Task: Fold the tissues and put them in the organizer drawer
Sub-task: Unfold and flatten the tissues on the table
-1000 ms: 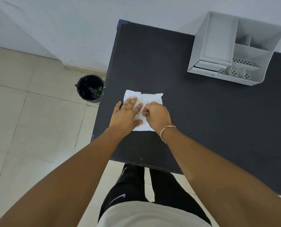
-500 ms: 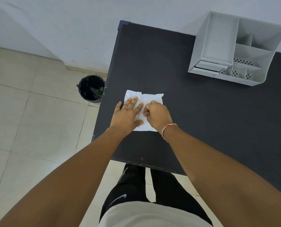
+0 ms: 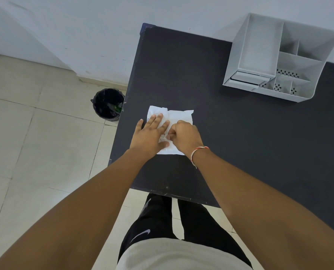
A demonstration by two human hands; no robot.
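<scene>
we look down on a white tissue (image 3: 178, 116) lying flat on the black table (image 3: 240, 133), near its left edge and close to us. our left hand (image 3: 149, 136) lies flat on the tissue's left part, fingers spread and pressing down, gripping nothing. our right hand (image 3: 184, 136) is curled just beside it, touching the left fingers, and its fingertips pinch the tissue near the middle. a red and white thread band (image 3: 198, 152) circles the right wrist. the grey organizer (image 3: 279, 59) stands at the far right of the table against the wall, well apart from the tissue, its small drawer (image 3: 247, 78) at the front. a black bin (image 3: 108, 104) stands on the tiled floor just left of the table
</scene>
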